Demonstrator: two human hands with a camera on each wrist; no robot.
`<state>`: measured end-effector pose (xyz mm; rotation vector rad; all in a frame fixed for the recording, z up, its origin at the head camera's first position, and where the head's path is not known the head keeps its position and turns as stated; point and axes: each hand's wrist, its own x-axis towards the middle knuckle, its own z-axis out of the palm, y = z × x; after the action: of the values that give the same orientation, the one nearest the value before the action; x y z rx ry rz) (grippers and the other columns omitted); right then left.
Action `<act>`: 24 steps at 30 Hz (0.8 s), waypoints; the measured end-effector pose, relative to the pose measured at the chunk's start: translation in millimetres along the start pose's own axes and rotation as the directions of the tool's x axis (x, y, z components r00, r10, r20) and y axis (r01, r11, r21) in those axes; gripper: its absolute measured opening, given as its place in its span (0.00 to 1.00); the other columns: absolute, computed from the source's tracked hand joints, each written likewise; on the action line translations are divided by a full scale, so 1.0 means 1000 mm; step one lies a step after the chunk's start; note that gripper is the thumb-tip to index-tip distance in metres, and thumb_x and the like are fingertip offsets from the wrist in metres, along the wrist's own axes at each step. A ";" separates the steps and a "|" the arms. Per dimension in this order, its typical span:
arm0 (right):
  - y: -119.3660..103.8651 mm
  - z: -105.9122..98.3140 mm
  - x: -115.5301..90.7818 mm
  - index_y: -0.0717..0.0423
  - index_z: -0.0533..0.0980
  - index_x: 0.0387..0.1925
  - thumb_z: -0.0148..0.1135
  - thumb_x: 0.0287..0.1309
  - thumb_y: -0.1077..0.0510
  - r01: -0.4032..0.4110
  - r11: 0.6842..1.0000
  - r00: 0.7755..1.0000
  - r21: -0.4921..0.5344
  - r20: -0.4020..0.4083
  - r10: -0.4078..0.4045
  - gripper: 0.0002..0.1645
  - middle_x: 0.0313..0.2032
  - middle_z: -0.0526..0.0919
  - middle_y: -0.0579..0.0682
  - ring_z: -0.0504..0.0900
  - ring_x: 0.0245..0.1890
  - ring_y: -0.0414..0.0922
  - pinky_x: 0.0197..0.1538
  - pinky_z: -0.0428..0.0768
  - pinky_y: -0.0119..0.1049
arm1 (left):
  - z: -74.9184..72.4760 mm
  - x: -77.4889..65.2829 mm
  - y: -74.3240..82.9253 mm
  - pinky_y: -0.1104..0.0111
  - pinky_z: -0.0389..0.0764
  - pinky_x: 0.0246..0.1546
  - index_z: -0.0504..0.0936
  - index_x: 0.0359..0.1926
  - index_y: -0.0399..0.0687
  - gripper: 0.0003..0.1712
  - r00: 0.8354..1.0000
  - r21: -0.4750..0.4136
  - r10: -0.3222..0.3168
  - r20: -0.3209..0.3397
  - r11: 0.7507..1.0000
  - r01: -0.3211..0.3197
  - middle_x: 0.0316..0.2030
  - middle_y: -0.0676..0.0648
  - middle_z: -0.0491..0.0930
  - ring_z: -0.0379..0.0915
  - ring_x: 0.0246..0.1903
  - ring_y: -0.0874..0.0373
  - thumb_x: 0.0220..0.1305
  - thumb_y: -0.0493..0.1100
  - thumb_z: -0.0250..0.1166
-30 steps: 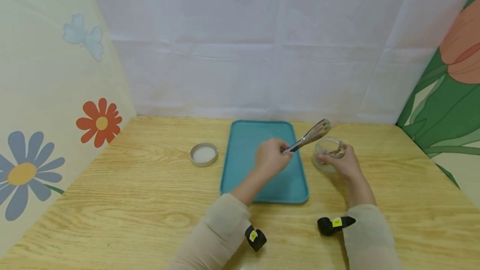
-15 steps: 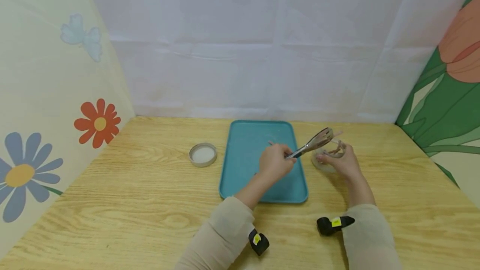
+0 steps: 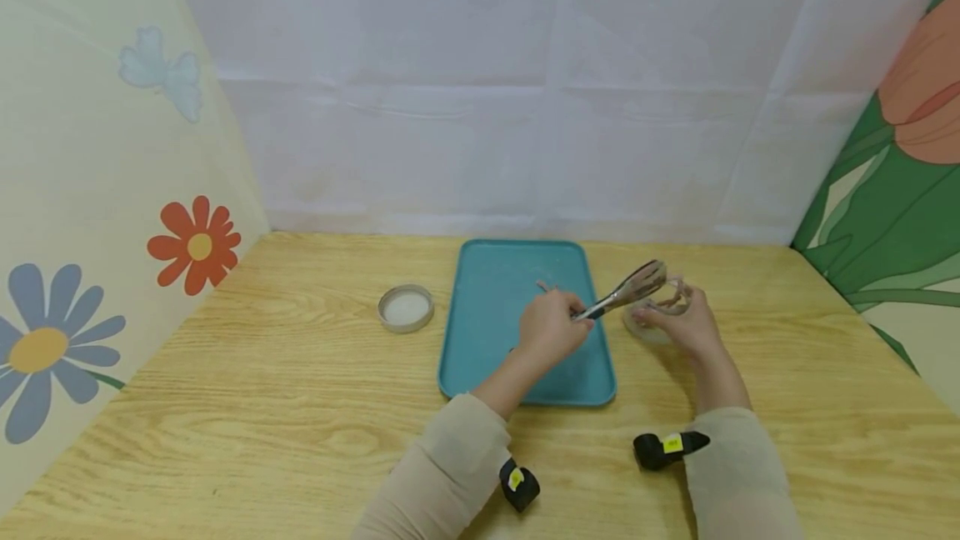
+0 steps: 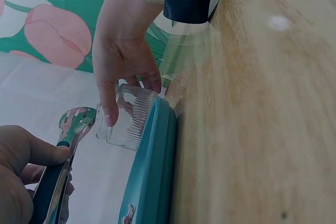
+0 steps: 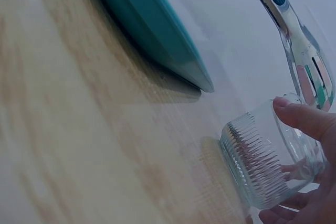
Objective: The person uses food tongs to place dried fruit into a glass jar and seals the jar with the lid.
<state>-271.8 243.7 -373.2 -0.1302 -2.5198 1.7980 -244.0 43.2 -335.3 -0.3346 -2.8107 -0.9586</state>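
In the head view my left hand (image 3: 553, 325) grips metal tongs (image 3: 628, 283) with slotted ends, held over the right side of the blue tray (image 3: 487, 273). Their tips hang at the mouth of a clear glass jar (image 5: 257, 156) with ribbed lower walls. A small pinkish piece (image 3: 677, 281) shows right by the tips, over the jar. My right hand (image 3: 692, 325) holds the jar around its upper part, just right of the tray. Brownish pieces lie on the tray, one of them (image 4: 127, 216) near its edge in the left wrist view.
A round lid (image 3: 406, 308) with a pale inside lies on the wooden table (image 3: 262, 407), left of the tray. Each sleeve carries a black wrist camera (image 3: 519, 484). A white cloth backdrop (image 3: 495, 107) closes off the rear, with flower-printed panels on both sides.
My left hand and the tongs have moved slightly right and down, bringing the tips lower toward the jar mouth. A small piece on the tray behind the hand has come into view.
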 end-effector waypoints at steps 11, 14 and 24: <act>-0.009 0.000 -0.005 0.66 0.34 0.62 0.68 0.39 0.50 -0.015 1.000 1.000 -0.002 -0.010 0.015 0.64 0.53 0.56 0.67 0.63 0.52 0.56 0.53 0.58 0.47 | 0.000 0.001 -0.001 0.72 0.68 0.19 0.82 0.32 0.51 0.08 1.000 -0.016 -0.018 0.005 1.000 0.018 0.26 0.55 0.77 0.70 0.23 0.63 0.50 0.47 0.64; -0.006 0.000 -0.002 0.66 0.35 0.62 0.69 0.38 0.49 -0.016 1.000 1.000 -0.016 -0.014 0.016 0.64 0.53 0.56 0.67 0.60 0.52 0.57 0.53 0.57 0.48 | -0.001 0.000 -0.001 0.72 0.68 0.19 0.82 0.32 0.51 0.08 1.000 -0.027 -0.021 0.004 0.999 0.021 0.25 0.55 0.77 0.70 0.23 0.64 0.49 0.47 0.65; 0.025 -0.003 0.022 0.66 0.35 0.63 0.68 0.33 0.41 0.039 0.998 0.999 -0.051 -0.016 -0.039 0.69 0.53 0.57 0.66 0.60 0.51 0.56 0.51 0.58 0.49 | -0.008 -0.001 0.000 0.72 0.63 0.16 0.83 0.36 0.52 0.11 1.000 -0.050 -0.023 -0.004 0.999 0.023 0.24 0.56 0.77 0.65 0.17 0.64 0.50 0.48 0.64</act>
<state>-292.3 256.9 -396.2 -0.0966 -2.5388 1.7128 -242.5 37.8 -328.9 -0.3069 -2.7965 -1.0341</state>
